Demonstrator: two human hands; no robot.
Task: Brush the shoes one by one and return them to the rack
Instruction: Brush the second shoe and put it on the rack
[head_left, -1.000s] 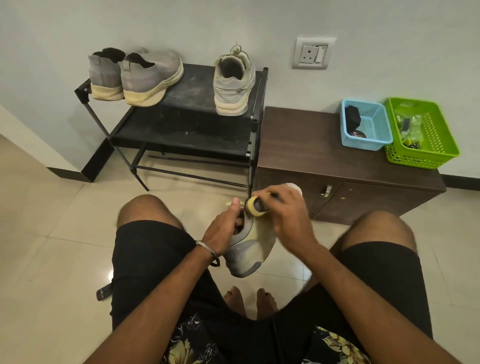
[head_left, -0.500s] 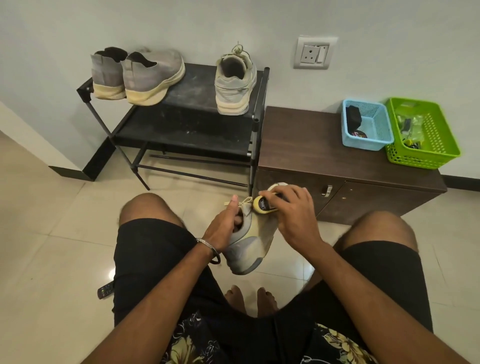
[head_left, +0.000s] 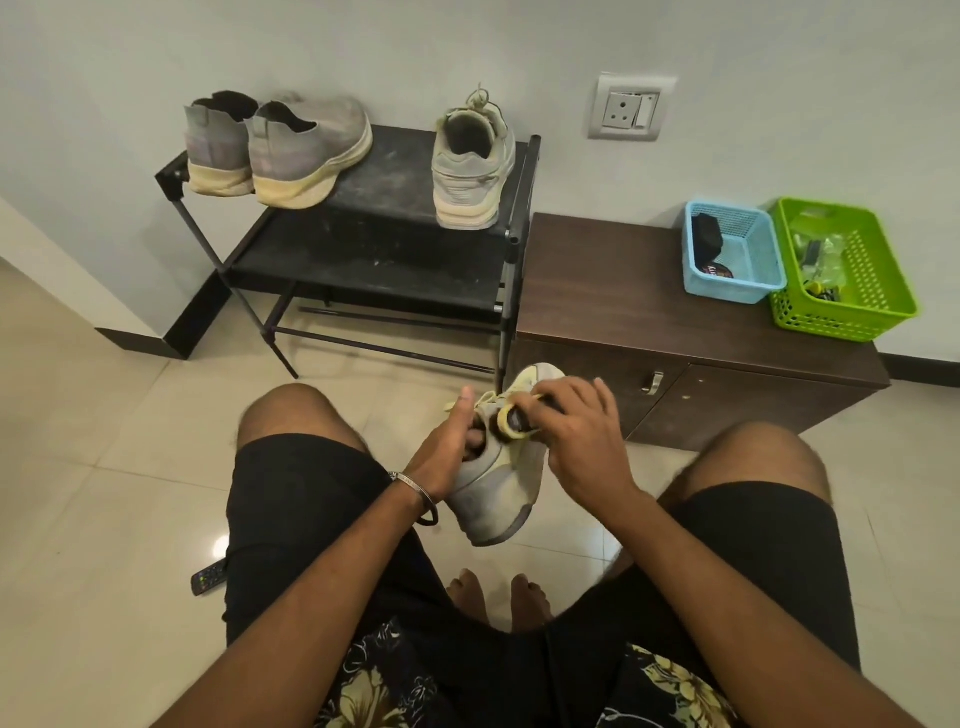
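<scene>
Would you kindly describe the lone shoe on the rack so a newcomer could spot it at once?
Find the black shoe rack against the wall, left of the brown cabinet. On its top shelf, at the right end, stands one pale laced sneaker, heel toward the viewer. Unlike the laceless grey pair at the left end, it stands alone.

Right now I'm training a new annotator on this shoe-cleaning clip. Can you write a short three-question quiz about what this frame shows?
1. True or false: the left hand grips the grey shoe at its opening.
2. How many shoes stand on the top shelf of the black rack?
3. Which basket lies nearer the rack: A) blue basket or B) green basket?

Key
1. True; meanwhile the right hand holds the yellow brush on the shoe.
2. Three.
3. A.
</scene>
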